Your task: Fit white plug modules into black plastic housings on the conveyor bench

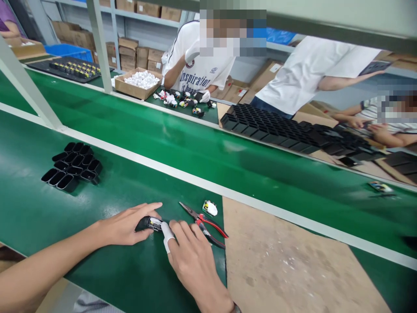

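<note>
My left hand is closed around a black plastic housing that lies on its side, its mouth turned to the right. A small circuit board with pale and yellow parts shows in that mouth. From the right, my right hand reaches it, a white finger cot on one finger touching the board's end. The fingers of this hand are bent, and whether they grip the board is hard to see. Red-handled long-nose pliers lie beside my right hand. Behind them rests another circuit board with white paste.
Several black housings stand at the left on the green table. A cardboard sheet covers the right. Across the green conveyor belt, a co-worker sits near a box of white pieces and rows of black housings.
</note>
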`<state>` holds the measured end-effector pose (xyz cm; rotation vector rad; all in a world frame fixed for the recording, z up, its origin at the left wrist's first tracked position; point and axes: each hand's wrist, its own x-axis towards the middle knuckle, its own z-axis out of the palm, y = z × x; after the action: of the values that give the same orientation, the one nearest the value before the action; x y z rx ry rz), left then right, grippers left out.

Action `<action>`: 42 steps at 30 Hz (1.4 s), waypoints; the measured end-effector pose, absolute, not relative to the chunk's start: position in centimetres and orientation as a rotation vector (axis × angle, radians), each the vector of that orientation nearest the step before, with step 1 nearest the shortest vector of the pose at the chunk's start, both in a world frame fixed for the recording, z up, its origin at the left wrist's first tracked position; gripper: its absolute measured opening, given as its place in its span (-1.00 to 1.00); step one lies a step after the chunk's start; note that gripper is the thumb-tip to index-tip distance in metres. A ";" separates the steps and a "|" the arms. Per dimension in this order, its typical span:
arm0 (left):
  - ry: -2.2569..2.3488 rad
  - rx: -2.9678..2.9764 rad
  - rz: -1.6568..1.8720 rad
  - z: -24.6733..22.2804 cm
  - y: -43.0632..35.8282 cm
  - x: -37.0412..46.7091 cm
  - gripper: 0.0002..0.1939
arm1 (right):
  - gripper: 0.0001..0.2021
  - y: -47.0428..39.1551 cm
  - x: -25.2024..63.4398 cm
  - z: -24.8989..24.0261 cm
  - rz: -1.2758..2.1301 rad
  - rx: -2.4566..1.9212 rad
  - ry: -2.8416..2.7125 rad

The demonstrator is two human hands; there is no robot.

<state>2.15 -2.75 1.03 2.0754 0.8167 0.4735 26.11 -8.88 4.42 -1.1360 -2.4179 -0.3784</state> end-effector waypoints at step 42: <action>0.494 2.331 0.840 1.0 -2.0 2.2 -0.64 | -0.78 -9.1 26.9 4.6 -0.230 -1.225 -2.319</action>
<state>2.17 -2.03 0.98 2.3308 0.4943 0.8401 26.85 -9.07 4.61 -1.2246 -2.3192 -0.2299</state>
